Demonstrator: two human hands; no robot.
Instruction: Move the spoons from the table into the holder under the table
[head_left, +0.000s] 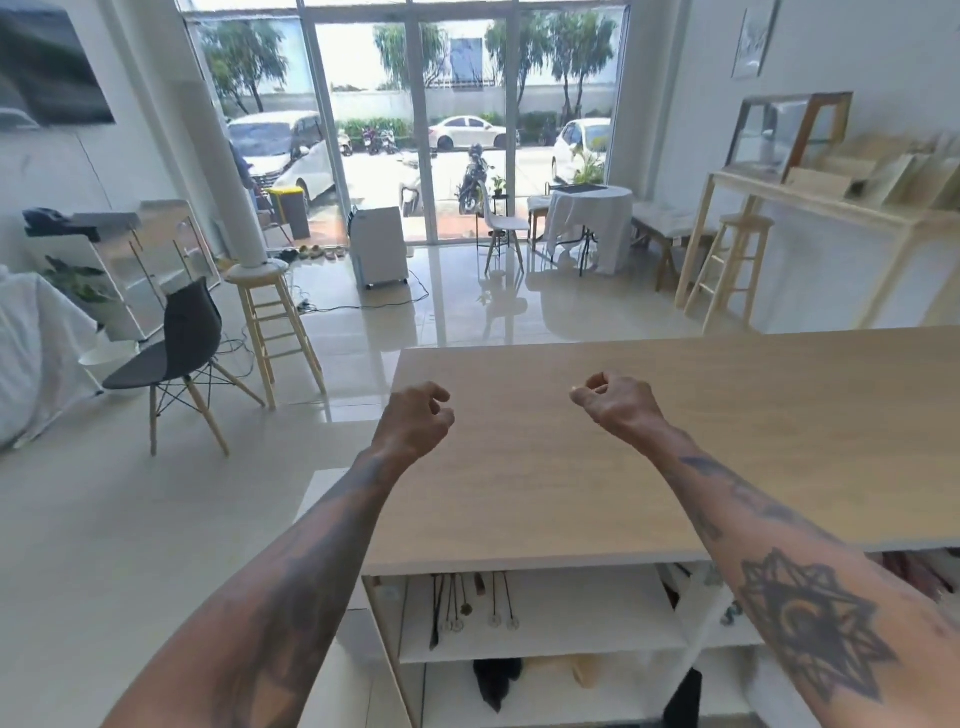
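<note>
My left hand (415, 418) hovers over the left edge of the light wooden table (727, 426), fingers loosely curled with nothing in them. My right hand (618, 402) is held above the table's middle, fingers also curled and holding nothing. No spoon shows on the tabletop. Under the table, several thin spoons (472, 605) hang or stand in a row on the white shelf (571, 644). I cannot make out the holder itself.
A dark chair (176, 353) and a wooden stool (270, 317) stand on the tiled floor to the left. Dark items (496, 680) lie on the lower shelf. A wooden counter (831, 208) with a stool is at the right, glass doors beyond.
</note>
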